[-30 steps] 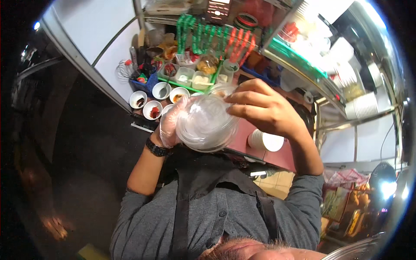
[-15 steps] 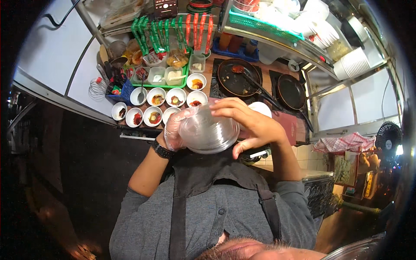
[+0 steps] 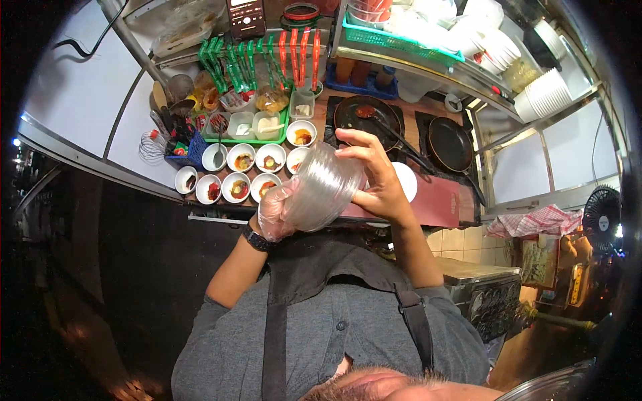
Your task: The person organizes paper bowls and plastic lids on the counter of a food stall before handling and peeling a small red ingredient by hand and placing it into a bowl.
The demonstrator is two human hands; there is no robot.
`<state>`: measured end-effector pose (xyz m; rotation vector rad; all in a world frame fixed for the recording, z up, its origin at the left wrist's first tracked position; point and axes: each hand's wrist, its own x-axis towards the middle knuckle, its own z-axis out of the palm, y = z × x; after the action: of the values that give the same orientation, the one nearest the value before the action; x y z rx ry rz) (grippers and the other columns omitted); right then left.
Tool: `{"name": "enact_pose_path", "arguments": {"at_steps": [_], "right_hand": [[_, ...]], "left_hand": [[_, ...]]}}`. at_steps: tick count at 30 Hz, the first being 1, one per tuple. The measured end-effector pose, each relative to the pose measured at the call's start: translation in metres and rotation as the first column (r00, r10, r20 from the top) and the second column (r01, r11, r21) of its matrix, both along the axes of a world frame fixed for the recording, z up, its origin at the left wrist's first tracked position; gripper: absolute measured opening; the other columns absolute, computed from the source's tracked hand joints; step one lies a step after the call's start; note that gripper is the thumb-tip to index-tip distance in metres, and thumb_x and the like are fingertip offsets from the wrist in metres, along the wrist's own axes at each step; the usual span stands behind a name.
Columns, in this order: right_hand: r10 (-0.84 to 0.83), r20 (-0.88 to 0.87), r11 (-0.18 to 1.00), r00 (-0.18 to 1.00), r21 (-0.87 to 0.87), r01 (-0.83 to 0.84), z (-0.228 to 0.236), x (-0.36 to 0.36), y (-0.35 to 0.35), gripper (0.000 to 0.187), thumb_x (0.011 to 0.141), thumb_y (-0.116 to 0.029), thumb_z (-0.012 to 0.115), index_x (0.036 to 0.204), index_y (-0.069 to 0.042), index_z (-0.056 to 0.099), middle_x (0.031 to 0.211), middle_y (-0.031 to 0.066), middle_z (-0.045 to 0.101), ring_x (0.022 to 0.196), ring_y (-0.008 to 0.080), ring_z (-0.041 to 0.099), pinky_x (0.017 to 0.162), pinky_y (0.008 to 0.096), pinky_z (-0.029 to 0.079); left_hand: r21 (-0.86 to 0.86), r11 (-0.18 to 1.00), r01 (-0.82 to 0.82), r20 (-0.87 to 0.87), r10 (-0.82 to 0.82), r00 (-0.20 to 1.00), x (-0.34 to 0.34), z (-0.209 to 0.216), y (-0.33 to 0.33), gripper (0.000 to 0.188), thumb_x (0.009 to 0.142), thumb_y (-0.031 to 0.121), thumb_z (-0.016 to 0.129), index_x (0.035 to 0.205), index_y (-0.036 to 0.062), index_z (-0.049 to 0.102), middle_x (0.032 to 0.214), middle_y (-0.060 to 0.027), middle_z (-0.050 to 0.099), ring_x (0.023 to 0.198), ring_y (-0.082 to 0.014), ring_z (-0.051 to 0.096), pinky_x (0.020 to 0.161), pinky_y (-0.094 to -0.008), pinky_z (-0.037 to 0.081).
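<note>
In front of my chest I hold a stack of clear, round plastic lids (image 3: pixel 322 190), tilted with its ridged rims toward the right. My left hand (image 3: pixel 275 208), in a thin clear plastic glove, is closed round the stack's left side. My right hand (image 3: pixel 380 179) is bare and grips the right side, thumb below and fingers over the upper rim. Just beyond the stack are small white bowls with sauces and seasonings, among them one with orange sauce (image 3: pixel 301 134) and one with red and yellow contents (image 3: pixel 237 187). The stack partly covers a nearby bowl.
Two dark frying pans (image 3: pixel 369 123) (image 3: pixel 449 144) stand at the right, with a ladle (image 3: pixel 384 123) in the larger. A green tray (image 3: pixel 287 119) bears seasoning tubs. Utensils fill a blue basket (image 3: pixel 195 150). A dark red board (image 3: pixel 435 200) lies at right, under a shelf of white containers (image 3: pixel 543 97).
The stack has tipped, its rims now facing more to the right. My right hand has turned from lying over its top to gripping its right side, thumb drawn in.
</note>
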<state>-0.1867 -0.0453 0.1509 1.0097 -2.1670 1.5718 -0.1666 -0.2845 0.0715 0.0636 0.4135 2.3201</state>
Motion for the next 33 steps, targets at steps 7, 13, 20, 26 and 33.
{"name": "enact_pose_path", "arguments": {"at_steps": [7, 13, 20, 26, 33], "right_hand": [[0.064, 0.004, 0.997, 0.998, 0.051, -0.064, -0.001, 0.000, -0.006, 0.070, 0.067, -0.007, 0.085, 0.132, -0.013, 0.061, 0.145, 0.0141, 0.051, 0.130, 0.0334, 0.053, 0.108, 0.0439, 0.044], [0.227, 0.059, 0.948, 0.972, 0.213, -0.234, 0.000, -0.008, -0.005, 0.074, 0.063, -0.012, 0.085, 0.132, -0.011, 0.060, 0.142, 0.0124, 0.055, 0.129, 0.0361, 0.053, 0.112, 0.0447, 0.039], [0.126, 0.103, 0.980, 0.987, 0.145, -0.140, -0.018, -0.011, -0.012, 0.062, 0.059, -0.019, 0.092, 0.110, -0.002, 0.062, 0.105, 0.0096, 0.068, 0.097, 0.0248, 0.069, 0.088, 0.0349, 0.053], [-0.018, 0.385, 0.990, 0.923, -0.123, 0.070, -0.019, -0.008, -0.023, 0.058, 0.069, -0.024, 0.095, 0.109, -0.002, 0.060, 0.101, 0.0066, 0.067, 0.094, 0.0136, 0.067, 0.082, 0.0312, 0.054], [-0.007, 0.643, 0.934, 0.766, -0.270, 0.235, -0.026, -0.008, -0.039, 0.049, 0.082, -0.014, 0.086, 0.117, 0.001, 0.056, 0.116, 0.0112, 0.067, 0.104, 0.0163, 0.066, 0.094, 0.0336, 0.053]], "left_hand": [[-0.169, 0.986, 0.000, 0.006, 0.000, 1.000, 0.004, 0.017, -0.008, 0.060, 0.096, 0.023, 0.066, 0.148, 0.0042, 0.044, 0.137, -0.0119, 0.059, 0.123, -0.0241, 0.060, 0.108, -0.0395, 0.047], [-0.287, 0.951, 0.112, -0.036, -0.127, 0.991, 0.004, -0.004, -0.018, 0.058, 0.097, 0.024, 0.064, 0.148, 0.0029, 0.045, 0.137, -0.0096, 0.059, 0.123, -0.0198, 0.060, 0.105, -0.0355, 0.048], [-0.152, 0.988, 0.017, 0.094, -0.003, 0.996, 0.002, -0.010, -0.020, 0.055, 0.105, 0.041, 0.049, 0.145, 0.0037, 0.049, 0.134, -0.0141, 0.062, 0.114, -0.0268, 0.066, 0.094, -0.0404, 0.057], [-0.070, 0.996, -0.051, 0.005, 0.051, 0.999, -0.001, 0.040, -0.015, 0.078, 0.101, 0.068, 0.036, 0.153, 0.0108, 0.037, 0.147, -0.0166, 0.051, 0.128, -0.0340, 0.058, 0.097, -0.0524, 0.055], [-0.321, 0.846, -0.427, -0.402, 0.286, 0.870, 0.001, 0.040, -0.012, 0.080, 0.091, 0.041, 0.073, 0.151, 0.0036, 0.038, 0.146, -0.0102, 0.051, 0.132, -0.0213, 0.052, 0.110, -0.0374, 0.044]]}}
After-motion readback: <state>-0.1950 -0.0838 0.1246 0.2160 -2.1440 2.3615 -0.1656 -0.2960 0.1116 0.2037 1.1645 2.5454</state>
